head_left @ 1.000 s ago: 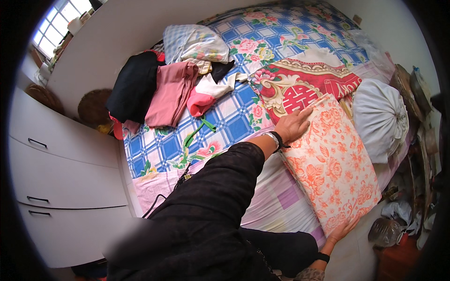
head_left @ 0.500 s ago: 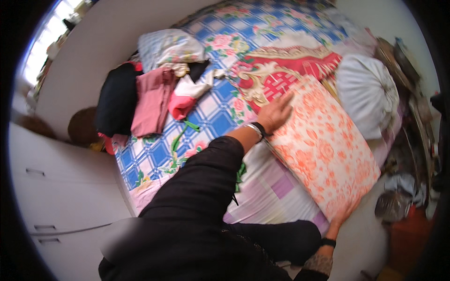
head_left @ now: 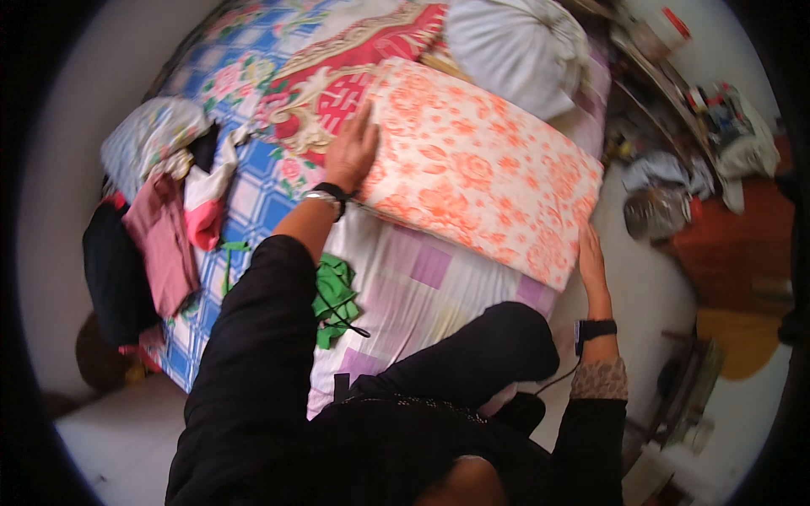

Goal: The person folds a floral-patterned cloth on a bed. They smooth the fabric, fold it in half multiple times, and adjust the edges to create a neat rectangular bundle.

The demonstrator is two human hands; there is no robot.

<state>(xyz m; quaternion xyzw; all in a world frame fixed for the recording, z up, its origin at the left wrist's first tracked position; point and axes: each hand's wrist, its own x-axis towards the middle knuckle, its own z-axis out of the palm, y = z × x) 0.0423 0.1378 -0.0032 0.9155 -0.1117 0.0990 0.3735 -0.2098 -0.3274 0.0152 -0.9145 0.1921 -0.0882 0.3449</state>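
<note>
One large, blocky character (head_left: 336,111) is showing, blurred and partly covered, on the red-and-cream cloth (head_left: 359,61) lying far on the bed (head_left: 380,253), left of the folded orange-flowered cloth (head_left: 481,169), with no other lettering reading clearly.

Finding free room over the top of the folded floral cloth (head_left: 481,173) and along its near edge, above the checked sheet (head_left: 426,260). Running into the left hand (head_left: 352,152) and right hand (head_left: 592,255) at either end, the white bundle (head_left: 519,55) just beyond, and the green cloth (head_left: 337,295) and dark-clad knee (head_left: 519,341) on the near side. Opening onto floor (head_left: 643,291) at right.
</note>
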